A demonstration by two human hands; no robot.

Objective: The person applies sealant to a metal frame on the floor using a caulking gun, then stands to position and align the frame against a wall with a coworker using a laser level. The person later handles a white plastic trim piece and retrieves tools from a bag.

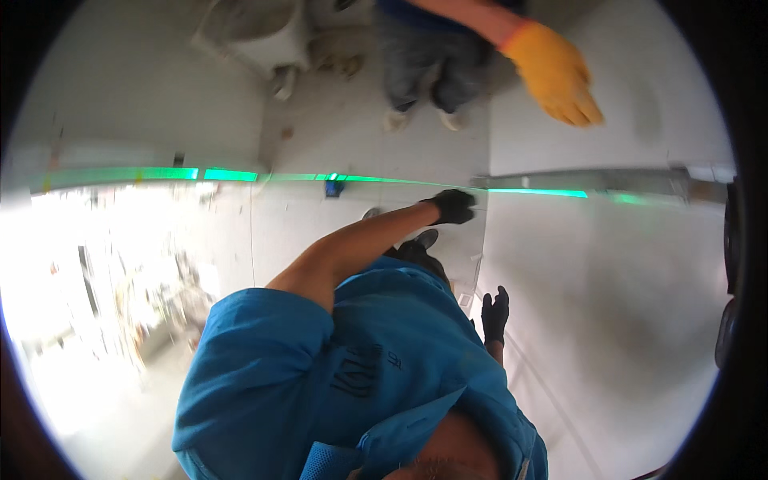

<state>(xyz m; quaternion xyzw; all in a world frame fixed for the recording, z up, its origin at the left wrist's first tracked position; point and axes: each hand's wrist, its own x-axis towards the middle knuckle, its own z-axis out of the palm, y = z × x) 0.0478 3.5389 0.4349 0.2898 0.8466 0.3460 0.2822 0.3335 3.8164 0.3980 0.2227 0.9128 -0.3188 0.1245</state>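
My left hand, in a black glove, reaches across in front of my body, its fingers curled in and no object visible in them. It is nearest to the corner where the right-hand white wall meets the floor. My right hand, also black-gloved, is lower down, beside that wall, with fingers apart and nothing held; whether it touches the wall I cannot tell. A bright green light line runs across walls and floor. On that line, left of my left hand, is a small blue device.
Across from me stands a person in dark trousers, an orange-yellow gloved hand stretched toward the right wall. A pale tub-like container is at the far left. Bright, cluttered surroundings show on the left.
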